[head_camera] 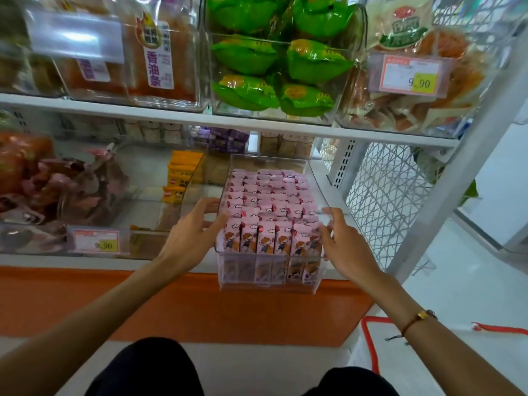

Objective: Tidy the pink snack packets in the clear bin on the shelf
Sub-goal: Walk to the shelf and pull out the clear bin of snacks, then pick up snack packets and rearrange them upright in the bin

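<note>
Clear bin (268,277) sits at shelf (171,265) front edge, overhanging slightly, pink snack packets (267,212) upright in rows inside. Left hand (191,232) fingers spread on bin's left wall. Right hand (344,247) fingers relaxed at right wall, contact probably touching, glare unclear.

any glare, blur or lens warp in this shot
Head view: white glare washes out the label holder at top left; the wide lens bows the shelf edge and leans the post; the bags at left look soft, while the pink packets between left hand and right hand read sharp.
</note>
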Demonstrator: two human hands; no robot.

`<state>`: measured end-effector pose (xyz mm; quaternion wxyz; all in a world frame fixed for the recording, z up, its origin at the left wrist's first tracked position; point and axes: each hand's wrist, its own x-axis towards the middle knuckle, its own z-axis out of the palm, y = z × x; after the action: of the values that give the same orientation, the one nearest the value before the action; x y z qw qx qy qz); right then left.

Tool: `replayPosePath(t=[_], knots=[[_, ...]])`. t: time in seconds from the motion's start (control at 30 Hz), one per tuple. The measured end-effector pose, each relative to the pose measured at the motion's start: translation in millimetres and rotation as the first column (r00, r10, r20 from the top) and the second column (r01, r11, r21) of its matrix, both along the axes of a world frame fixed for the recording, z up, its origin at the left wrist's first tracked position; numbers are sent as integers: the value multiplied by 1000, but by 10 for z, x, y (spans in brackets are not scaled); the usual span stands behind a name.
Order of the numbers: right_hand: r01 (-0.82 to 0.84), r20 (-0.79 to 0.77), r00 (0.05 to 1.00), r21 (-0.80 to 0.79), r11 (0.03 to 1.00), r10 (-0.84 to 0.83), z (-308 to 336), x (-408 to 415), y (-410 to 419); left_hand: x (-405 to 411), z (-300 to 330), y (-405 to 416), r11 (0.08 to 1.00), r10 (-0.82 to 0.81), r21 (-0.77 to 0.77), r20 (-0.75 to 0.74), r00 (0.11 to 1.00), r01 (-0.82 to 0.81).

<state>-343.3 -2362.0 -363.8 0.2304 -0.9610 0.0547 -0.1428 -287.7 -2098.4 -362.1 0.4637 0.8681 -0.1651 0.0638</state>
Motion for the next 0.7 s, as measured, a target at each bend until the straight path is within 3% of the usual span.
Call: replayPosePath(t=[0.17,0.47,0.53,0.6,0.63,0.7], knots=[[-1,20,1000,-17,1000,1,-19,37,-20,10,3,-39,1000,17,-4,90,996,-17],[80,27,997,-45,996,-79,-24,30,9,-15,-45,-20,995,-18,-97,29,999,21],[185,202,965,-73,980,-167,22,-17,67,-45,-121,-20,987,0,-163,15,1000,3],[185,438,889,-82,979,-132,127,-61,216,-97,-192,-18,978,14,-207,10,1000,-11],[123,495,867,-106,987,-54,181,-41,309,-120,-216,-17,975,13,-220,11,1000,-10],[-56,434,892,-170,984,126,282,105,500,-135,-226,-11,974,9,-225,11,1000,-6]])
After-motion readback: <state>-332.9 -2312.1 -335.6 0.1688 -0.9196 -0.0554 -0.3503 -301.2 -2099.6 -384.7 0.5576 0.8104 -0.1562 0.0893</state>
